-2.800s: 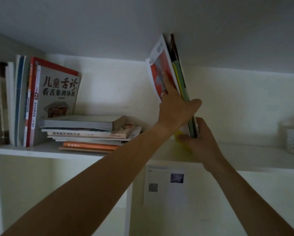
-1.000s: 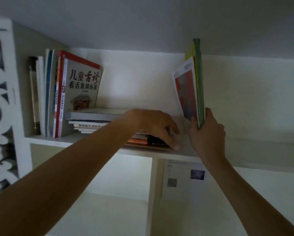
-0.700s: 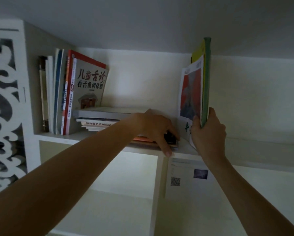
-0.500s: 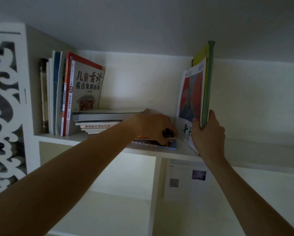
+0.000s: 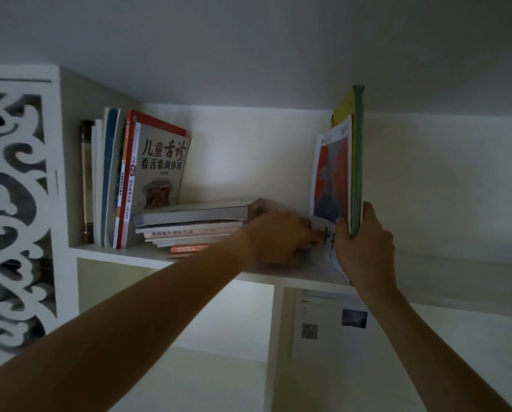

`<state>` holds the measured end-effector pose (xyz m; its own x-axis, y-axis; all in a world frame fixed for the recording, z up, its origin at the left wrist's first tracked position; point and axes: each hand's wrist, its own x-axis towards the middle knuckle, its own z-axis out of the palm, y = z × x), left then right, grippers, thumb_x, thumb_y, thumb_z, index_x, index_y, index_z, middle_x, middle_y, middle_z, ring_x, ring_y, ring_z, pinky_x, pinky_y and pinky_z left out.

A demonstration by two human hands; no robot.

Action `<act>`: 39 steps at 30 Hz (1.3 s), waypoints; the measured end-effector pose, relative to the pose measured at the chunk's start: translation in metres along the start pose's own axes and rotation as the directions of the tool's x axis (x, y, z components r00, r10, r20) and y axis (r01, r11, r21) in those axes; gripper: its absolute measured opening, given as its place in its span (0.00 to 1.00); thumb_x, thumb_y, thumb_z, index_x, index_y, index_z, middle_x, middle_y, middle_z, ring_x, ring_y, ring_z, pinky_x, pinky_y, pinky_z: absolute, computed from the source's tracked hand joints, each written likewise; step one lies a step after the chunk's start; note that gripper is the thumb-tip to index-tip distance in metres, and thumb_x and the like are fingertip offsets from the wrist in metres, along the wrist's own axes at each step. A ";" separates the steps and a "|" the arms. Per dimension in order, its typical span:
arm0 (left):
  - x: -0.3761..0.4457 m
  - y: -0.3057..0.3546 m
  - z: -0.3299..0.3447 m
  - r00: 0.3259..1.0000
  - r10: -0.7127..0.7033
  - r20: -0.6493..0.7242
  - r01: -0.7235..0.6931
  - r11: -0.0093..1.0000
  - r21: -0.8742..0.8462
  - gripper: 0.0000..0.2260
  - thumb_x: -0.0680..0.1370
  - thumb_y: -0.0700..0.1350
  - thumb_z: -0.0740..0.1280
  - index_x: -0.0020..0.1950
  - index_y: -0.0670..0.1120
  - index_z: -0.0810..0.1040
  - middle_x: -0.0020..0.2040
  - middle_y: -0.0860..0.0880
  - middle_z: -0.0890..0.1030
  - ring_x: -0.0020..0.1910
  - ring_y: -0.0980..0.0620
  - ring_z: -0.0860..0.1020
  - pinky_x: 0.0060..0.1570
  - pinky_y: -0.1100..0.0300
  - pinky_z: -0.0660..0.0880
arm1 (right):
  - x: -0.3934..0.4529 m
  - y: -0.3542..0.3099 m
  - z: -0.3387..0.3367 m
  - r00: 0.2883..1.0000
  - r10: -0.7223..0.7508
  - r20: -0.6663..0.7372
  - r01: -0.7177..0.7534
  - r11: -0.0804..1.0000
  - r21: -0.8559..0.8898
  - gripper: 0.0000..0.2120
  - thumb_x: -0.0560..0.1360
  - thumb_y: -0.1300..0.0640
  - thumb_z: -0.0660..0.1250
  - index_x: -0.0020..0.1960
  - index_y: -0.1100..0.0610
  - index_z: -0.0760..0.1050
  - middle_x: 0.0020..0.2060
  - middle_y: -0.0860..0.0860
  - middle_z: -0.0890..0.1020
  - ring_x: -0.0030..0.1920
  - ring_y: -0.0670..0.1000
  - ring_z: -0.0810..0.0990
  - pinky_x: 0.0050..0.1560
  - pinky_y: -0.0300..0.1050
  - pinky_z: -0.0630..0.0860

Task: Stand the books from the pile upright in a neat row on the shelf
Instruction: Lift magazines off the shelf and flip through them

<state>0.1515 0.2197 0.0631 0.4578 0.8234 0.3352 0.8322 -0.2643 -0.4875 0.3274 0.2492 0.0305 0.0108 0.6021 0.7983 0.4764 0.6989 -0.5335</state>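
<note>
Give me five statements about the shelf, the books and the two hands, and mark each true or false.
1. The right hand grips upright books near their lower end. True.
2. The left hand is raised above the pile, touching nothing. False: it reaches in at the right end of the flat pile on the shelf.
3. A row of books stands at the shelf's left end. True.
4. The pile is gone from the shelf. False: several books lie stacked flat.
5. The held books lean against the left row. False: a gap and the pile lie between them.
</note>
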 end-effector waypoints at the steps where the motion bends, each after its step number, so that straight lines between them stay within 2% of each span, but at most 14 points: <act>1: 0.000 0.001 0.002 0.998 -0.018 -0.052 0.020 0.999 0.033 0.20 0.82 0.52 0.66 0.74 0.54 0.72 0.67 0.46 0.79 0.61 0.43 0.81 0.64 0.45 0.78 | 0.000 0.000 0.000 1.000 0.001 0.007 -0.001 1.000 -0.005 0.17 0.83 0.55 0.64 0.70 0.58 0.70 0.54 0.58 0.83 0.39 0.51 0.75 0.45 0.41 0.74; 6: -0.004 -0.028 -0.034 0.941 -0.228 -0.248 0.196 0.969 -0.149 0.15 0.83 0.49 0.63 0.69 0.51 0.79 0.64 0.44 0.80 0.57 0.42 0.82 0.58 0.46 0.79 | -0.003 -0.004 0.003 1.000 0.019 -0.008 -0.019 1.000 0.003 0.17 0.83 0.56 0.64 0.69 0.60 0.70 0.55 0.63 0.83 0.47 0.63 0.84 0.47 0.46 0.78; 9: -0.010 -0.061 -0.059 0.851 -0.394 -0.346 0.308 0.910 -0.279 0.15 0.78 0.45 0.65 0.63 0.47 0.83 0.59 0.42 0.81 0.56 0.40 0.81 0.53 0.51 0.77 | -0.006 -0.011 0.010 0.999 0.037 -0.019 -0.037 0.999 -0.005 0.16 0.82 0.56 0.64 0.69 0.59 0.70 0.53 0.62 0.84 0.43 0.61 0.83 0.44 0.47 0.79; 12: -0.022 -0.092 -0.069 0.770 -0.481 -0.419 0.364 0.871 -0.330 0.16 0.76 0.38 0.68 0.64 0.45 0.83 0.57 0.40 0.81 0.56 0.41 0.80 0.51 0.54 0.73 | -0.009 -0.024 0.027 0.999 0.038 -0.024 -0.037 0.999 0.031 0.16 0.82 0.57 0.64 0.69 0.59 0.71 0.49 0.60 0.84 0.42 0.60 0.82 0.44 0.48 0.80; 14: -0.033 -0.111 -0.076 0.727 -0.511 -0.459 0.368 0.854 -0.367 0.17 0.76 0.36 0.68 0.64 0.44 0.83 0.58 0.39 0.80 0.58 0.41 0.79 0.54 0.53 0.73 | -0.011 -0.037 0.043 0.999 0.048 -0.019 -0.047 0.995 0.083 0.16 0.82 0.56 0.64 0.69 0.58 0.72 0.46 0.56 0.83 0.41 0.60 0.82 0.45 0.52 0.82; 16: -0.045 -0.128 -0.082 0.682 -0.525 -0.510 0.357 0.847 -0.395 0.17 0.77 0.36 0.68 0.64 0.43 0.84 0.59 0.39 0.81 0.58 0.40 0.79 0.57 0.55 0.73 | -0.015 -0.052 0.062 0.999 0.052 0.010 -0.053 0.992 0.111 0.18 0.82 0.55 0.64 0.71 0.57 0.71 0.47 0.56 0.84 0.40 0.57 0.81 0.45 0.49 0.82; 20: -0.065 -0.153 -0.089 0.614 -0.548 -0.568 0.379 0.836 -0.397 0.14 0.77 0.36 0.67 0.61 0.42 0.85 0.59 0.40 0.82 0.56 0.42 0.81 0.55 0.61 0.72 | -0.026 -0.096 0.102 0.992 0.039 0.116 -0.049 0.995 0.089 0.22 0.82 0.50 0.64 0.74 0.53 0.67 0.49 0.58 0.84 0.43 0.60 0.82 0.47 0.50 0.81; 22: -0.071 -0.161 -0.091 0.594 -0.542 -0.594 0.381 0.840 -0.385 0.12 0.77 0.37 0.67 0.57 0.42 0.87 0.55 0.41 0.83 0.52 0.42 0.82 0.49 0.57 0.74 | -0.032 -0.121 0.124 0.985 0.002 0.171 -0.015 0.997 0.074 0.24 0.82 0.46 0.63 0.75 0.51 0.65 0.54 0.59 0.84 0.50 0.62 0.83 0.51 0.51 0.80; 24: -0.079 -0.171 -0.090 0.561 -0.553 -0.616 0.432 0.831 -0.352 0.10 0.78 0.38 0.66 0.52 0.41 0.87 0.51 0.40 0.83 0.48 0.41 0.81 0.42 0.57 0.70 | -0.038 -0.144 0.147 0.972 -0.041 0.229 0.020 0.995 0.093 0.30 0.81 0.38 0.60 0.78 0.51 0.62 0.61 0.58 0.82 0.56 0.61 0.83 0.53 0.48 0.79; 28: -0.108 -0.198 -0.068 0.452 -0.491 -0.745 0.465 0.842 -0.273 0.09 0.79 0.42 0.66 0.46 0.42 0.85 0.47 0.40 0.79 0.44 0.39 0.78 0.35 0.52 0.74 | -0.050 -0.172 0.190 0.951 -0.119 0.286 0.075 0.984 0.161 0.45 0.74 0.23 0.49 0.81 0.51 0.54 0.62 0.54 0.81 0.55 0.55 0.84 0.51 0.42 0.81; 30: -0.119 -0.201 -0.051 0.395 -0.460 -0.796 0.426 0.859 -0.285 0.08 0.81 0.42 0.66 0.49 0.42 0.84 0.48 0.42 0.78 0.46 0.42 0.77 0.38 0.50 0.75 | -0.050 -0.173 0.205 0.938 -0.085 0.337 0.014 0.978 0.207 0.50 0.69 0.17 0.47 0.81 0.47 0.48 0.62 0.55 0.80 0.55 0.55 0.83 0.53 0.51 0.84; 33: -0.121 -0.193 -0.041 0.321 -0.469 -0.823 0.328 0.870 -0.368 0.10 0.82 0.40 0.62 0.58 0.43 0.83 0.55 0.43 0.79 0.52 0.45 0.77 0.48 0.51 0.74 | -0.045 -0.166 0.212 0.893 -0.075 0.443 -0.087 0.939 0.334 0.52 0.66 0.16 0.54 0.80 0.39 0.43 0.66 0.54 0.76 0.60 0.54 0.81 0.57 0.56 0.83; 36: -0.120 -0.187 -0.032 0.308 -0.470 -0.827 0.277 0.876 -0.394 0.13 0.81 0.38 0.60 0.61 0.41 0.81 0.63 0.42 0.77 0.61 0.44 0.74 0.58 0.50 0.74 | -0.041 -0.166 0.201 0.822 -0.152 0.549 -0.142 0.879 0.455 0.52 0.66 0.22 0.66 0.80 0.37 0.45 0.67 0.45 0.76 0.62 0.46 0.80 0.64 0.52 0.79; 39: -0.124 -0.182 -0.018 0.331 -0.467 -0.820 0.247 0.882 -0.402 0.16 0.80 0.37 0.60 0.66 0.40 0.78 0.70 0.40 0.73 0.67 0.42 0.72 0.65 0.46 0.71 | -0.036 -0.161 0.195 0.783 -0.193 0.591 -0.093 0.903 0.419 0.57 0.64 0.32 0.78 0.80 0.39 0.45 0.63 0.42 0.79 0.55 0.44 0.84 0.60 0.49 0.81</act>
<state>-0.0506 0.1569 0.1248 0.0197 -0.0154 0.9997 0.9725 -0.2320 -0.0227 0.0790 0.1900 0.0330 -0.6030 0.5649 0.5633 0.0613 0.7368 -0.6733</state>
